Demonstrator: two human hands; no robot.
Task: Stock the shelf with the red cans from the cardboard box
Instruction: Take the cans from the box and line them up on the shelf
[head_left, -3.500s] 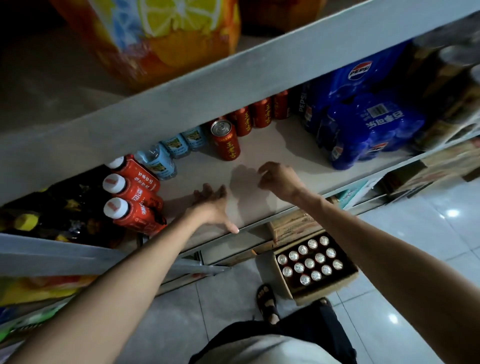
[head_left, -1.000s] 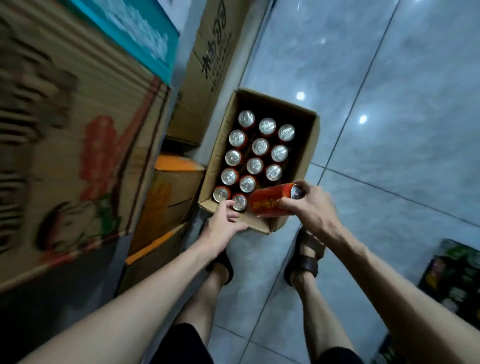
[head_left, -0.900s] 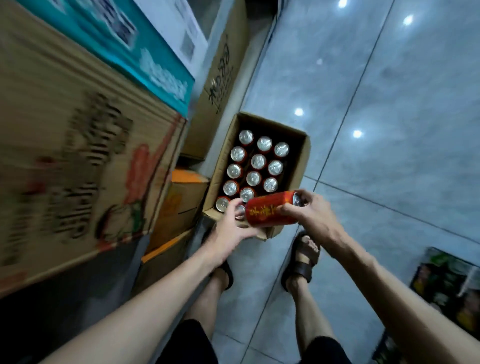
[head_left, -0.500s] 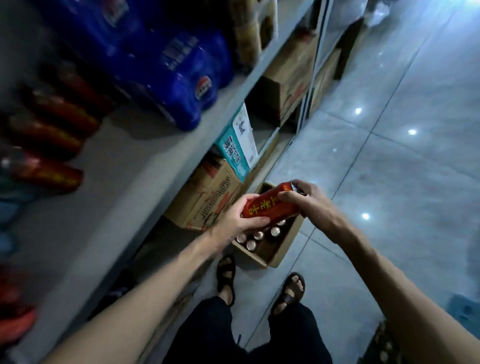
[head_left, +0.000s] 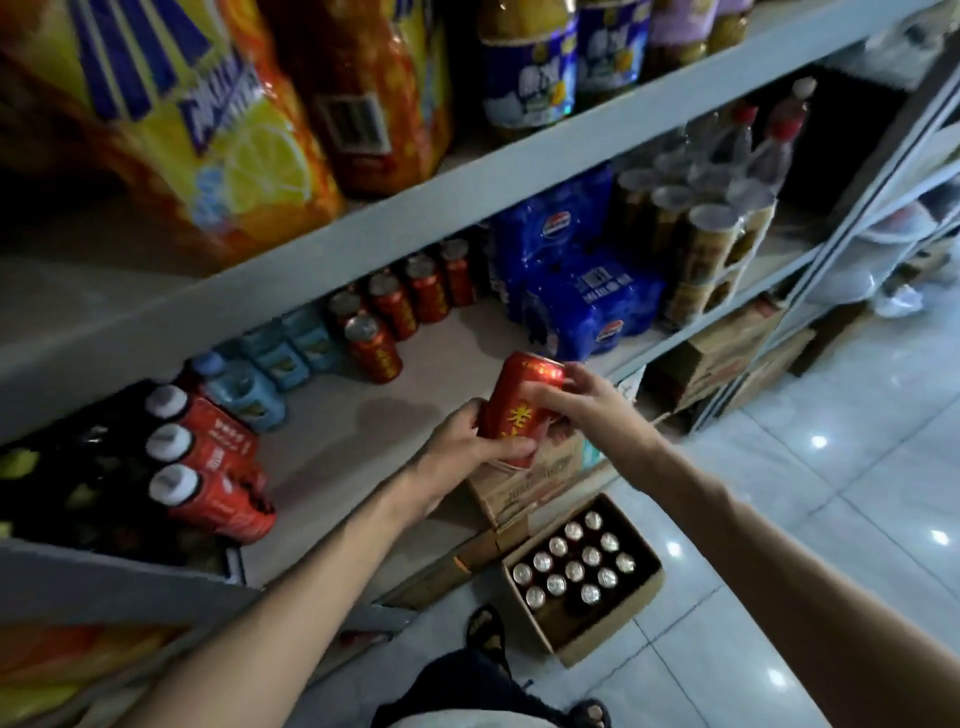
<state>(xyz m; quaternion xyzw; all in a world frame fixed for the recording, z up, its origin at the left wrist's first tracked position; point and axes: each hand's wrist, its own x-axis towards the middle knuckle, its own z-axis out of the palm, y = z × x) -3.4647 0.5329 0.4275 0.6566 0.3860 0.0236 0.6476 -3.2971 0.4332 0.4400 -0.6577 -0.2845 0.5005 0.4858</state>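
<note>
I hold one red can (head_left: 514, 410) with yellow characters in both hands, tilted, just in front of the middle shelf's edge. My left hand (head_left: 462, 447) grips its lower body; my right hand (head_left: 582, 400) grips near its top. On the grey shelf board (head_left: 332, 426) a row of red cans (head_left: 410, 301) stands at the back, with one more red can (head_left: 373, 349) in front of them. The open cardboard box (head_left: 587, 571) sits on the floor below, with several silver-topped cans inside.
Red bottles with white caps (head_left: 208, 467) lie at the shelf's left, small blue bottles (head_left: 280, 358) behind them. Blue soda packs (head_left: 576, 291) fill the right. Large orange drink bottles (head_left: 218, 124) stand on the shelf above. Cardboard cartons (head_left: 530, 478) sit under the shelf.
I rose from the box with the can; both hands lifted it from low by the floor up to the middle shelf's edge. The view swung from the floor to the shelf.
</note>
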